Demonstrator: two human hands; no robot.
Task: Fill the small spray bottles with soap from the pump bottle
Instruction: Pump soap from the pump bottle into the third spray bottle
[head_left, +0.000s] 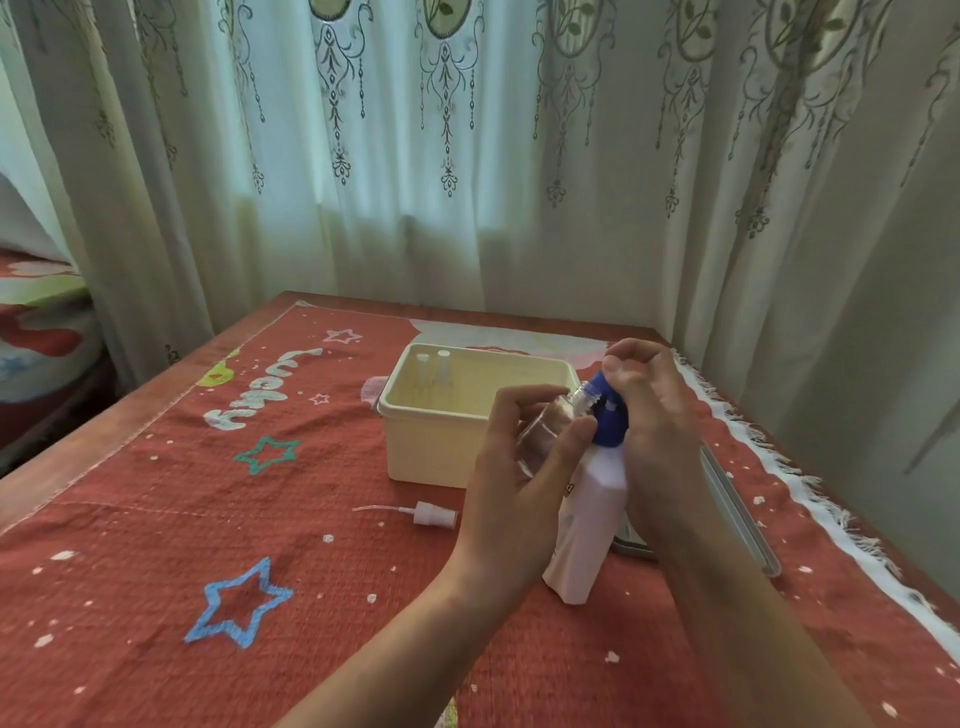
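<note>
My left hand (519, 467) grips a small clear spray bottle (553, 418), tilted with its open neck against the nozzle of the blue pump. My right hand (652, 415) lies curled over the blue pump head (605, 415) of the white pump bottle (592, 525), which stands on the red cloth. A white spray cap with its thin tube (428, 514) lies on the cloth to the left of my hands. Two more small clear spray bottles (434, 371) stand in the far left corner of the cream box (431, 431).
A red cloth with stars (234, 519) covers the wooden table. A grey flat lid or tray (737, 514) lies right of the pump bottle, partly under my right arm. Curtains hang close behind the table. A bed edge (36, 322) sits at the far left.
</note>
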